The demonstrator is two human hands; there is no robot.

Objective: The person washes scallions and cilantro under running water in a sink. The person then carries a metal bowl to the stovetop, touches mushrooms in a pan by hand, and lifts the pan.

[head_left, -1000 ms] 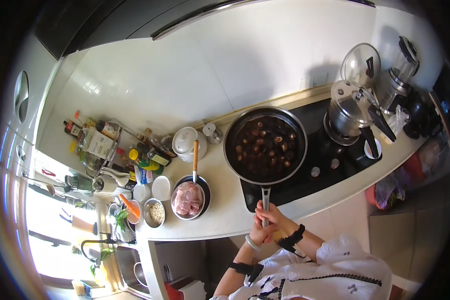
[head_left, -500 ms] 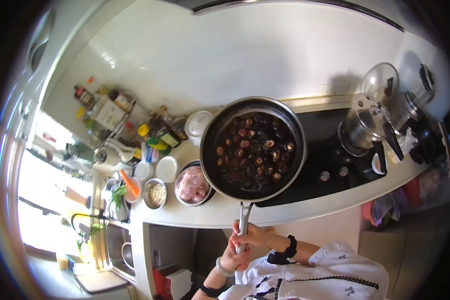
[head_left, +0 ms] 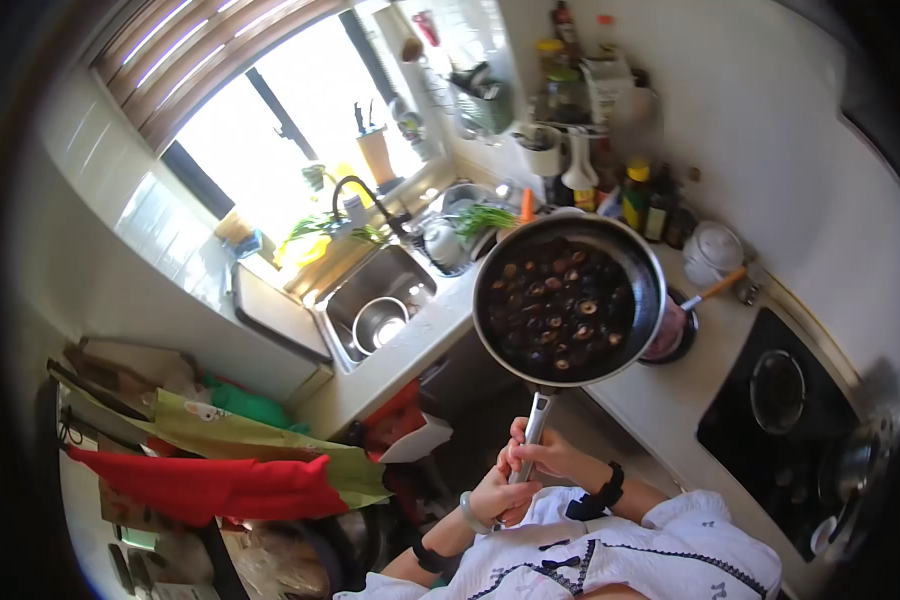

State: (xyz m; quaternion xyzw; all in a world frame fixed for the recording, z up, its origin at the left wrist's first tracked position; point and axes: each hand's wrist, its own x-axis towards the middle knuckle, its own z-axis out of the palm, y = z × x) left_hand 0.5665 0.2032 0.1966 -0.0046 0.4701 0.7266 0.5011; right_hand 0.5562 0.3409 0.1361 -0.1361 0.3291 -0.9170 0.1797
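Both my hands grip the metal handle (head_left: pixel 538 425) of a wide dark frying pan (head_left: pixel 657 300). The lower part of the handle is in my left hand (head_left: pixel 505 496), which wears a pale bangle at the wrist. Just above it, my right hand (head_left: pixel 555 456) is closed round the same handle. Dark liquid with many brown shiitake mushrooms (head_left: pixel 585 308) lies in the pan. The pan is held in the air, roughly level, hiding part of the counter. Behind its right rim, a bowl of raw meat (head_left: pixel 667 335) is partly covered.
To the left is a sink (head_left: pixel 410 275) with a metal pot (head_left: pixel 380 325) in it. A black cooktop (head_left: pixel 735 430) is at the right, bearing a glass lid (head_left: pixel 777 390). Bottles (head_left: pixel 658 215) and a white lidded jar (head_left: pixel 713 252) line the wall. Red cloth (head_left: pixel 210 483) hangs lower left.
My view has turned left, from the cooktop toward the sink and window. The pan has swung round with me, still in both hands, and the mushrooms remain in it.
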